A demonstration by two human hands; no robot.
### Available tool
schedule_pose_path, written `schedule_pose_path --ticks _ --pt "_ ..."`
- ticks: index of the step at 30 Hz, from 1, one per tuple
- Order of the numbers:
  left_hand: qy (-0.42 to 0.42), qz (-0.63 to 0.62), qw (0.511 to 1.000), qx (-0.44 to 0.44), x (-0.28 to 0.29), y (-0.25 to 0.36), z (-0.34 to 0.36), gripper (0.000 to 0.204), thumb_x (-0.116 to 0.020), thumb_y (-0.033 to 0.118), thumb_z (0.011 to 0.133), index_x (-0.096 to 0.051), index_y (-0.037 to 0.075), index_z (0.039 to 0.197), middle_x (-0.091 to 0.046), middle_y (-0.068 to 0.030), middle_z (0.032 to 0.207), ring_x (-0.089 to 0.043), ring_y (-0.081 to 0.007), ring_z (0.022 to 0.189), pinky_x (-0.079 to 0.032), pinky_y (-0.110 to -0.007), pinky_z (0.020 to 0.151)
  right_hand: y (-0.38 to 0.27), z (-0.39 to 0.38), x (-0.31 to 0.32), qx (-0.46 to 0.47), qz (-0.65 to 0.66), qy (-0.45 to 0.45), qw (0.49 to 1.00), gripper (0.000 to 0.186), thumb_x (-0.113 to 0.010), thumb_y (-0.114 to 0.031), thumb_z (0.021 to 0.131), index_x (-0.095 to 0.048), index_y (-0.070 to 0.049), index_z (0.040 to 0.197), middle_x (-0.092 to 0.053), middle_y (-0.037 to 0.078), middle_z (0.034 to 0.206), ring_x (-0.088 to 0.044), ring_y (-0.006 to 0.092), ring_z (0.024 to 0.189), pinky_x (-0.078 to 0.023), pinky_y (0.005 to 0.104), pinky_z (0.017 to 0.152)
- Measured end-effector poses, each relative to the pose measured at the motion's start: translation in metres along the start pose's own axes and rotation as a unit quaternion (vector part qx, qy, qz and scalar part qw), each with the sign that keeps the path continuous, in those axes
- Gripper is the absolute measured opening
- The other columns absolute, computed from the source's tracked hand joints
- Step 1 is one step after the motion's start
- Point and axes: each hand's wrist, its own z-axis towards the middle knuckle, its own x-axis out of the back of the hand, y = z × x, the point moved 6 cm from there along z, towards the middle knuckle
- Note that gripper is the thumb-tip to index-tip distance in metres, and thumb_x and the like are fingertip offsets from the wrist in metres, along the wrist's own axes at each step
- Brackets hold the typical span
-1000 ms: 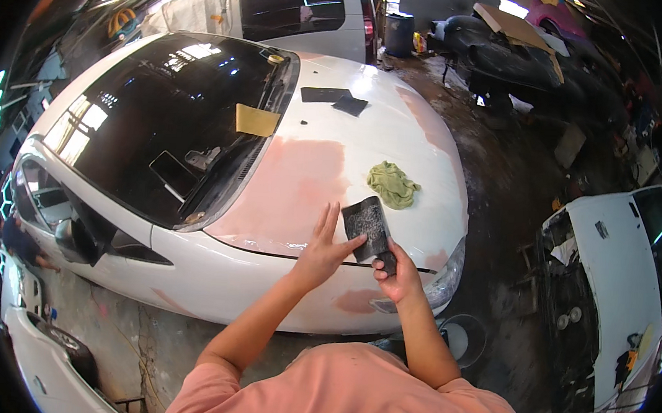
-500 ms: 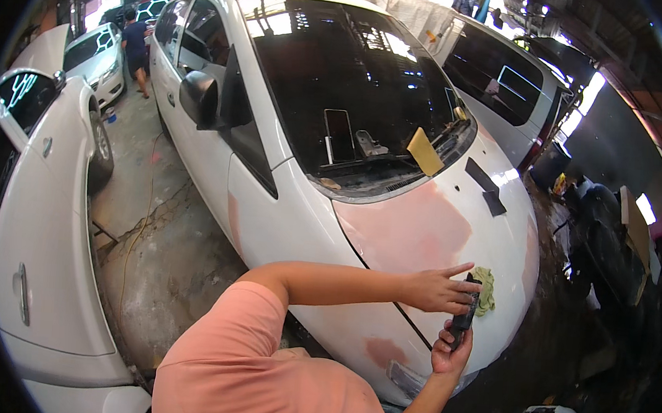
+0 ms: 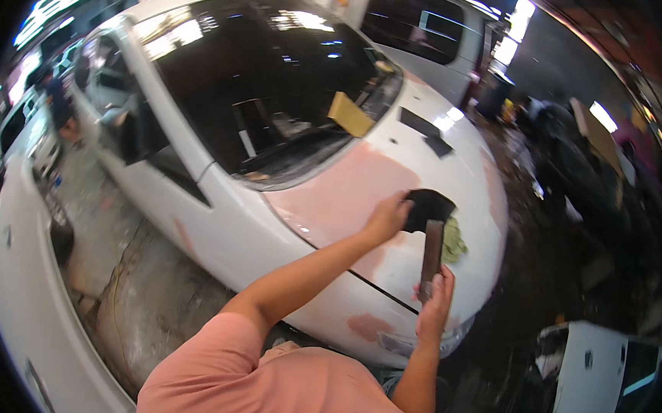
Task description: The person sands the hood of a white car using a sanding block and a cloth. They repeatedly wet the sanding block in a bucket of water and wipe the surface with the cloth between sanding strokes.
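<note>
My left hand (image 3: 388, 217) pinches the edge of a dark sheet of sandpaper (image 3: 429, 209), which fans out over the hood. Just nearer, my right hand (image 3: 436, 294) grips the lower end of a long brownish-grey sanding block (image 3: 432, 252), held upright. The block and the sheet are close together; whether they touch, I cannot tell. Behind the block, a crumpled yellow-green cloth (image 3: 453, 243) lies on the white car's hood (image 3: 470, 193). Dull pink patches (image 3: 348, 186) cover part of the hood and the area above the headlight.
Dark strips (image 3: 420, 124) lie farther up the hood. A yellow flat piece (image 3: 350, 114) leans at the windshield base. Another white car (image 3: 22, 285) stands at the left, and a loose white door-like panel (image 3: 587, 385) at the lower right. Someone (image 3: 60, 107) is in the far left background.
My hands have drawn apart. The sandpaper sheet has spread out in my left hand, farther up the hood, while the block stays in my right. The view has turned rightward.
</note>
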Motion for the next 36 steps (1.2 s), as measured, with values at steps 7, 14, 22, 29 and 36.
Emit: schedule_pose_path --ticks 7,14,22,29,36 --pt "-0.200 -0.384 0.858 0.276 -0.046 0.029 -0.054 0.034 -0.053 0.025 0.110 -0.056 0.008 0.140 -0.071 -0.0050 0.114 -0.070 -0.0154 0.099 -0.059 -0.035 0.085 -0.018 0.015 0.007 0.258 -0.314 0.077 0.910 0.052 -0.068 -0.021 0.102 -0.050 0.004 0.144 -0.050 0.024 0.131 -0.049 0.0398 0.125 -0.039 0.0486 0.111" --pt "-0.223 -0.420 0.839 0.265 -0.044 0.031 -0.069 0.035 -0.054 0.029 0.110 -0.056 0.010 0.139 -0.069 -0.0062 0.119 -0.069 -0.0176 0.108 -0.060 -0.037 0.091 -0.010 0.014 0.002 0.266 -0.341 0.067 0.899 0.056 -0.073 -0.010 0.096 -0.052 0.001 0.146 -0.051 0.024 0.133 -0.048 0.0403 0.129 -0.040 0.0491 0.111" --pt "-0.224 -0.400 0.861 0.219 -0.037 0.030 -0.081 0.046 -0.066 0.029 0.104 -0.055 0.007 0.144 -0.067 -0.0061 0.126 -0.065 -0.0182 0.113 -0.060 -0.038 0.089 0.011 0.010 0.001 0.299 -0.364 0.050 0.881 0.051 -0.069 -0.017 0.102 -0.052 -0.001 0.147 -0.051 0.022 0.137 -0.047 0.0394 0.132 -0.038 0.0508 0.113" --pt "-0.074 -0.352 0.927 0.108 0.011 0.007 -0.068 0.032 -0.062 0.005 0.104 -0.062 -0.001 0.135 -0.072 -0.0037 0.112 -0.065 -0.0119 0.098 -0.055 -0.031 0.088 -0.002 0.024 -0.037 0.257 -0.433 0.011 0.864 0.056 -0.074 -0.017 0.099 -0.052 -0.002 0.148 -0.052 0.020 0.138 -0.052 0.0359 0.129 -0.044 0.0478 0.108" --pt "-0.113 -0.258 0.954 0.105 0.031 0.012 -0.054 0.030 -0.061 0.004 0.104 -0.063 -0.002 0.133 -0.072 -0.0057 0.112 -0.064 -0.0117 0.100 -0.053 -0.030 0.091 -0.017 0.100 -0.045 0.115 -0.232 -0.121 0.958 0.070 -0.074 -0.006 0.094 -0.042 0.000 0.156 -0.051 0.017 0.150 -0.054 0.0286 0.133 -0.043 0.0403 0.114"
